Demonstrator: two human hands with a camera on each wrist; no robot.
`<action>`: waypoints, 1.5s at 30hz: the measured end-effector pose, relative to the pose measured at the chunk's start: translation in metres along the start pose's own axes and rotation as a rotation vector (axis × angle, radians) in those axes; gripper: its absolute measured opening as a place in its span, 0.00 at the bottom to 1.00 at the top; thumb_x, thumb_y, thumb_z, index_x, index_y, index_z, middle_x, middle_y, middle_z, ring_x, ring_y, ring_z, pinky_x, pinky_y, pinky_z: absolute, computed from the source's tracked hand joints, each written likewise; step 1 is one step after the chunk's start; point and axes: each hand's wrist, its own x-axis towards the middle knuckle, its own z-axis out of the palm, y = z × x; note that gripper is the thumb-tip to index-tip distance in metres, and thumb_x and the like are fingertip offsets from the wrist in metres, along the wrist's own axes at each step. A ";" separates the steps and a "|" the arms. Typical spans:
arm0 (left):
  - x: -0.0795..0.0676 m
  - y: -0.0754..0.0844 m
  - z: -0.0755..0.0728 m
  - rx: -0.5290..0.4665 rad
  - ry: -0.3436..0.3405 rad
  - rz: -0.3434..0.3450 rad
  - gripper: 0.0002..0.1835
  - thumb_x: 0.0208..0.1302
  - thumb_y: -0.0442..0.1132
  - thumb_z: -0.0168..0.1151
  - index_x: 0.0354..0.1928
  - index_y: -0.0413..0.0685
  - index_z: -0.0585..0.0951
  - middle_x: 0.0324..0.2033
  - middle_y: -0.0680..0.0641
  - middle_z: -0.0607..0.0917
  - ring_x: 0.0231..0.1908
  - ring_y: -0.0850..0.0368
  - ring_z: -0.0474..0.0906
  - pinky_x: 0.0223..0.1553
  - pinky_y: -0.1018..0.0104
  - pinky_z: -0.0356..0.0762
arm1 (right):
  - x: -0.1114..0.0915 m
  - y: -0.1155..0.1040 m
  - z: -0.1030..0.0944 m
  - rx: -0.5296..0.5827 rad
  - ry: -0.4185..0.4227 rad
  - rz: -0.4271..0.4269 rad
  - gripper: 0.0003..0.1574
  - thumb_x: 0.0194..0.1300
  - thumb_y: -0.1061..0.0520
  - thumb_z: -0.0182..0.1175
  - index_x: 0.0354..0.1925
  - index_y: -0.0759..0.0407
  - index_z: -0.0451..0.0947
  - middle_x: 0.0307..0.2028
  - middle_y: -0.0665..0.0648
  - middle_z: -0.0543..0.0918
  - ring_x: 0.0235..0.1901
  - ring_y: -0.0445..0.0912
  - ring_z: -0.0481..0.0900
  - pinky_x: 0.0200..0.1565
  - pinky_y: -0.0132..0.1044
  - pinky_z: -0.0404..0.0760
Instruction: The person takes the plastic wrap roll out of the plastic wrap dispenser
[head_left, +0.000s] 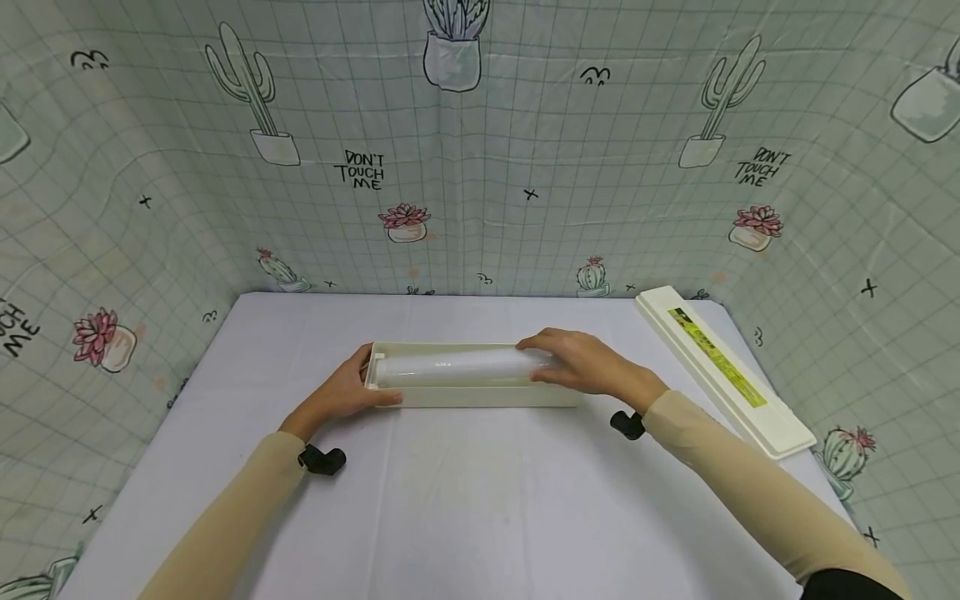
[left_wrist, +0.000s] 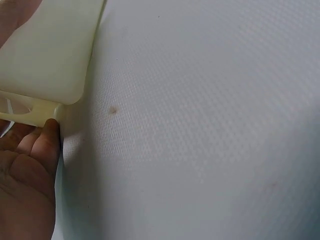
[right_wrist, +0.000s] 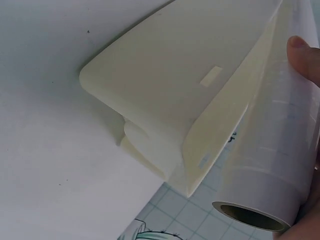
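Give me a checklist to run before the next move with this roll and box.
1. Left hand holding the box at its left end: ok.
2. Right hand gripping the roll near its right end: ok.
3. Roll lying fully inside the box: not ok; its right end is clear of it.
4. Roll's left end firmly seated: cannot tell.
5. Lid out of the way: ok, it lies apart at the table's right side.
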 end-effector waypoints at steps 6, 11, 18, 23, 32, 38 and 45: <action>0.001 0.000 0.000 -0.011 0.000 -0.007 0.56 0.58 0.50 0.78 0.79 0.45 0.53 0.69 0.36 0.70 0.64 0.39 0.73 0.62 0.46 0.74 | -0.003 0.000 -0.005 -0.004 0.014 -0.020 0.30 0.67 0.48 0.71 0.65 0.49 0.80 0.55 0.52 0.86 0.53 0.48 0.85 0.54 0.49 0.82; 0.001 0.000 -0.001 -0.034 -0.006 -0.008 0.55 0.58 0.48 0.78 0.79 0.45 0.53 0.69 0.36 0.70 0.65 0.39 0.73 0.62 0.46 0.73 | -0.006 0.001 -0.010 0.007 0.019 -0.010 0.29 0.66 0.47 0.72 0.64 0.48 0.81 0.55 0.52 0.86 0.53 0.48 0.85 0.53 0.48 0.83; 0.003 0.000 -0.001 -0.050 -0.013 -0.011 0.55 0.57 0.49 0.79 0.79 0.45 0.54 0.69 0.36 0.71 0.64 0.39 0.74 0.60 0.48 0.75 | -0.012 0.002 -0.014 0.014 0.025 0.013 0.30 0.65 0.47 0.72 0.64 0.47 0.81 0.56 0.51 0.86 0.53 0.47 0.85 0.52 0.48 0.83; 0.004 -0.002 -0.001 -0.052 -0.016 -0.010 0.57 0.57 0.48 0.79 0.80 0.45 0.52 0.69 0.36 0.70 0.64 0.39 0.74 0.61 0.48 0.75 | -0.016 0.003 -0.018 0.013 0.028 0.033 0.30 0.65 0.47 0.72 0.64 0.47 0.81 0.56 0.51 0.85 0.53 0.48 0.84 0.53 0.49 0.83; 0.003 -0.001 0.000 -0.021 0.001 -0.009 0.56 0.57 0.49 0.78 0.79 0.44 0.53 0.70 0.36 0.70 0.66 0.39 0.72 0.62 0.47 0.73 | -0.021 0.004 -0.022 0.025 0.024 0.072 0.30 0.66 0.46 0.71 0.65 0.46 0.80 0.57 0.52 0.85 0.55 0.49 0.84 0.53 0.51 0.82; 0.002 -0.001 0.000 -0.026 0.004 -0.006 0.54 0.57 0.48 0.79 0.78 0.46 0.55 0.69 0.38 0.71 0.65 0.40 0.73 0.61 0.48 0.73 | -0.025 0.006 -0.023 0.026 0.027 0.097 0.31 0.67 0.46 0.71 0.66 0.47 0.79 0.58 0.53 0.84 0.55 0.50 0.83 0.53 0.51 0.82; 0.002 -0.003 -0.001 -0.027 -0.006 0.006 0.55 0.58 0.48 0.78 0.79 0.41 0.53 0.69 0.35 0.70 0.63 0.39 0.75 0.59 0.49 0.75 | -0.028 0.009 -0.024 0.041 0.023 0.150 0.32 0.66 0.47 0.72 0.66 0.46 0.79 0.59 0.52 0.84 0.56 0.50 0.83 0.56 0.52 0.81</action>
